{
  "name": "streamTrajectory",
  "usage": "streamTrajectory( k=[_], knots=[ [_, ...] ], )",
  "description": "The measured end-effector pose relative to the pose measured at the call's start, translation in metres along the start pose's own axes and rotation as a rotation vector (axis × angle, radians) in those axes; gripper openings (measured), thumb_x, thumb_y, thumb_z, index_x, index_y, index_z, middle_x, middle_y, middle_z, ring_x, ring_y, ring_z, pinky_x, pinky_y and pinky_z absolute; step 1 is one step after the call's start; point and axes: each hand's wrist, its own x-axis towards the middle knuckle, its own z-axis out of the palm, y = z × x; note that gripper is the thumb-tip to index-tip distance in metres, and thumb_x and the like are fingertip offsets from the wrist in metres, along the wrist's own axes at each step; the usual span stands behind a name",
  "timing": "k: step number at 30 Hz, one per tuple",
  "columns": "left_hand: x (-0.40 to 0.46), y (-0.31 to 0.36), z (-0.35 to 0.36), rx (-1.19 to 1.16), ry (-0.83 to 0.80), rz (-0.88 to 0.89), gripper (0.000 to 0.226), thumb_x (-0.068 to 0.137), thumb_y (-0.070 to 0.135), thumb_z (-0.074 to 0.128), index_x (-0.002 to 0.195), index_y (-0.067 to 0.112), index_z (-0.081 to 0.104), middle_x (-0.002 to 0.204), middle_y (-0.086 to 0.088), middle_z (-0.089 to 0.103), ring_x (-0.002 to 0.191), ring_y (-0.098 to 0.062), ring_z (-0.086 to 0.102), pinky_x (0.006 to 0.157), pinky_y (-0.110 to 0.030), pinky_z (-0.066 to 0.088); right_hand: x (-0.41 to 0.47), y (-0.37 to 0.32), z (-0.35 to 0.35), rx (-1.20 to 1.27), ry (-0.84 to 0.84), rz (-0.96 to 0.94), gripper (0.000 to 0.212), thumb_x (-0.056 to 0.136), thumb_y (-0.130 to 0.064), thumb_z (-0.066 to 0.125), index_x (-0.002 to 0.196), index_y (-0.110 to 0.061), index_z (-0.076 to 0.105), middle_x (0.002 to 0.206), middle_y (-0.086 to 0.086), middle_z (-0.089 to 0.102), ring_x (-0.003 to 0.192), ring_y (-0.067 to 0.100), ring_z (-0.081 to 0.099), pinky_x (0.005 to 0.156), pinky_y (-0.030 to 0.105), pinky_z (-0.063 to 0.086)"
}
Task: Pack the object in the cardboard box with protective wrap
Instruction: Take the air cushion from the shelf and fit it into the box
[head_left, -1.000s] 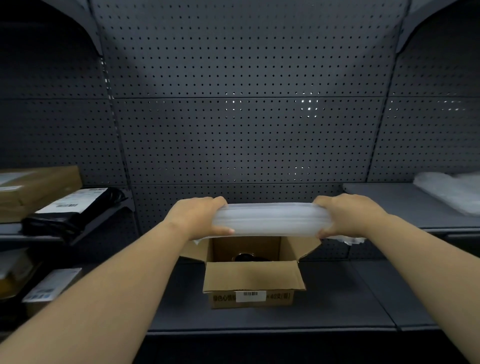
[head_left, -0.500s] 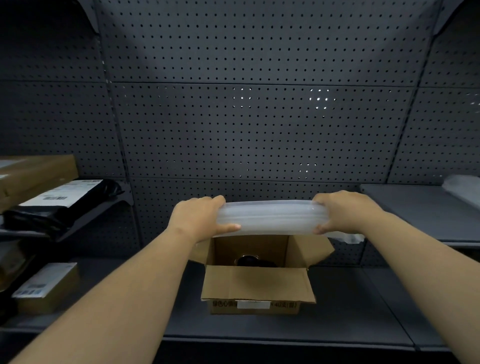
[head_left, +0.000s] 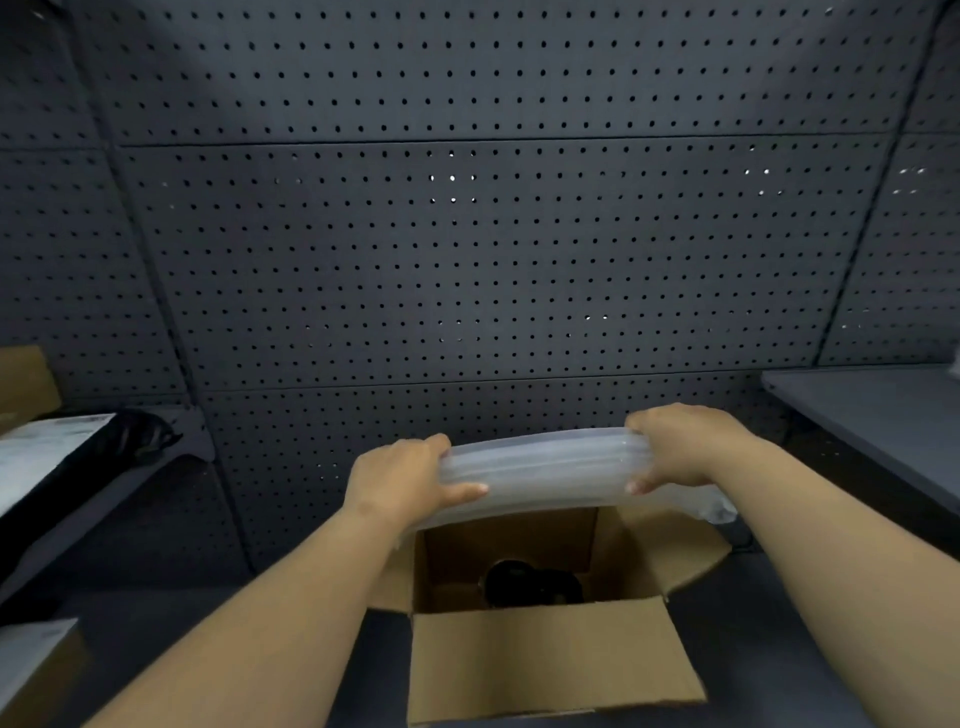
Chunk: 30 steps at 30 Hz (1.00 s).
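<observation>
An open cardboard box stands on the dark shelf below my hands, its flaps folded outward. A dark round object lies at the bottom of the box. Above the box opening I hold a folded stack of translucent white protective wrap, bowed slightly upward. My left hand grips its left end with the thumb underneath. My right hand grips its right end, and a loose tail of wrap hangs past that hand.
A grey pegboard wall fills the background. A black bag with a white label and a cardboard carton lie on the left shelf. Another small box sits lower left. A grey shelf juts out at right.
My view has moved closer to the box and tilted down. The wrap has tilted, with its right end higher, and sits lower over the opening. Both hands keep their grip.
</observation>
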Motion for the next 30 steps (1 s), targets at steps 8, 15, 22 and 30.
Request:
streamTrajectory(
  k=[8, 15, 22, 30],
  knots=[
    [0.018, 0.001, 0.029, -0.090, -0.061, -0.058, 0.064, 0.078, 0.079, 0.041, 0.117, 0.028, 0.050, 0.099, 0.003, 0.063, 0.086, -0.017, 0.061, 0.070, -0.032, 0.053, 0.021, -0.012, 0.014, 0.072, -0.026, 0.161, 0.044, 0.073, -0.051, 0.072, 0.103, -0.024, 0.054, 0.097, -0.004, 0.062, 0.088, 0.020, 0.059, 0.076, 0.034, 0.051],
    [0.029, 0.013, 0.034, -0.096, -0.063, -0.091, 0.066, 0.078, 0.079, 0.041, 0.117, 0.027, 0.052, 0.098, 0.003, 0.063, 0.085, -0.017, 0.061, 0.066, -0.029, 0.051, 0.025, -0.018, 0.027, 0.326, 0.009, 0.326, 0.046, 0.079, -0.045, 0.070, 0.110, -0.016, 0.054, 0.100, 0.002, 0.061, 0.085, 0.021, 0.057, 0.063, 0.030, 0.043],
    [0.033, 0.020, 0.043, -0.117, -0.106, -0.102, 0.062, 0.079, 0.076, 0.043, 0.117, 0.027, 0.054, 0.091, 0.004, 0.060, 0.080, -0.015, 0.061, 0.065, -0.028, 0.052, 0.029, -0.015, 0.039, 0.583, -0.049, 0.384, 0.048, 0.083, -0.040, 0.068, 0.114, -0.006, 0.052, 0.089, 0.003, 0.053, 0.080, 0.019, 0.053, 0.060, 0.028, 0.040],
    [0.047, 0.018, 0.054, -0.089, -0.126, -0.112, 0.060, 0.078, 0.076, 0.044, 0.110, 0.026, 0.056, 0.093, 0.002, 0.064, 0.082, -0.017, 0.062, 0.066, -0.029, 0.052, 0.037, -0.031, 0.065, 0.874, 0.016, 0.492, 0.045, 0.090, -0.033, 0.061, 0.122, -0.003, 0.050, 0.074, 0.004, 0.050, 0.061, 0.017, 0.050, 0.052, 0.027, 0.040]
  ],
)
